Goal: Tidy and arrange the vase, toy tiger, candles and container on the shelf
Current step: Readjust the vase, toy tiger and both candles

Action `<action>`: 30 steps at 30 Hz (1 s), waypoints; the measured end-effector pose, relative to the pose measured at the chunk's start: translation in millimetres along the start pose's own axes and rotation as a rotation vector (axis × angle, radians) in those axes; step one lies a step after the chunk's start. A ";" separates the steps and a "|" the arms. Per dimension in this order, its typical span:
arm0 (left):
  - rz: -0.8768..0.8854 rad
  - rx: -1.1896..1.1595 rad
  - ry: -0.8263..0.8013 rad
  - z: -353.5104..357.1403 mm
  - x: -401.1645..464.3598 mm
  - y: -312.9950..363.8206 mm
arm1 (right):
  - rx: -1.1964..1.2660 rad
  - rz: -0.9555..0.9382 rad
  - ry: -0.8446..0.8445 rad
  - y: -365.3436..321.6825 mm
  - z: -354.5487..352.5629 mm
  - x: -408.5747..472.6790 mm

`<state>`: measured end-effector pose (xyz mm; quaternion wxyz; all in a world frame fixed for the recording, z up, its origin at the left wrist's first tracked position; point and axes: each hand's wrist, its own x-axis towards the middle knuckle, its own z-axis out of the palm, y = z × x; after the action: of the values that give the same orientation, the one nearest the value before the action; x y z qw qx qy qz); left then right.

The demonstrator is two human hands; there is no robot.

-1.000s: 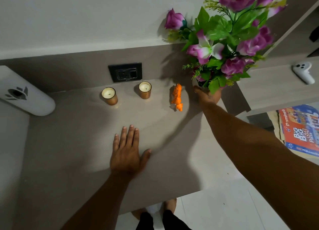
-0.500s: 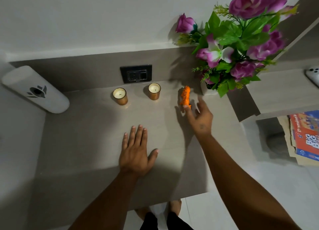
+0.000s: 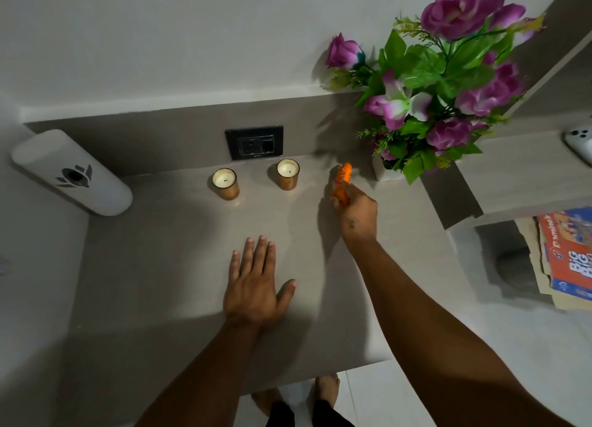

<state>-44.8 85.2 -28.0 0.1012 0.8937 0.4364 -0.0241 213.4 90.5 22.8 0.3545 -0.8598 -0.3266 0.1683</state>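
Toy tiger (image 3: pixel 342 183) in right hand (image 3: pixel 357 213) grip, between candle (image 3: pixel 288 174) and vase (image 3: pixel 386 172); left hand (image 3: pixel 254 285) flat, released.

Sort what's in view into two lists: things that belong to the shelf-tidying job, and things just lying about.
Job:
- toy tiger, gripped by the right hand
- two candles
- vase of flowers
- white container
- left hand, flat on the shelf

Lying about:
- game controller
- stacked boxes
- wall socket

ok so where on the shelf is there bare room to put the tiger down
Bare shelf runs from the candles forward to the front edge, left of the flat left hand. Crowded: the back right, where the right hand holds the toy tiger beside the vase.
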 end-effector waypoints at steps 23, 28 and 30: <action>-0.649 -0.881 0.434 -53.0 137.1 -78.0 | 0.331 0.134 -0.058 -72.8 99.0 30.1; -0.613 -0.819 0.484 -48.4 143.7 -75.0 | 0.357 0.178 -0.068 -68.0 109.4 29.0; -0.615 -0.785 0.511 -46.5 145.4 -74.3 | 0.357 0.161 -0.056 -66.4 110.1 28.8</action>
<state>-15.4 251.8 -13.5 0.3056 0.5979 0.6639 0.3290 147.7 200.6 -7.2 0.4775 -0.8016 -0.2316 0.2752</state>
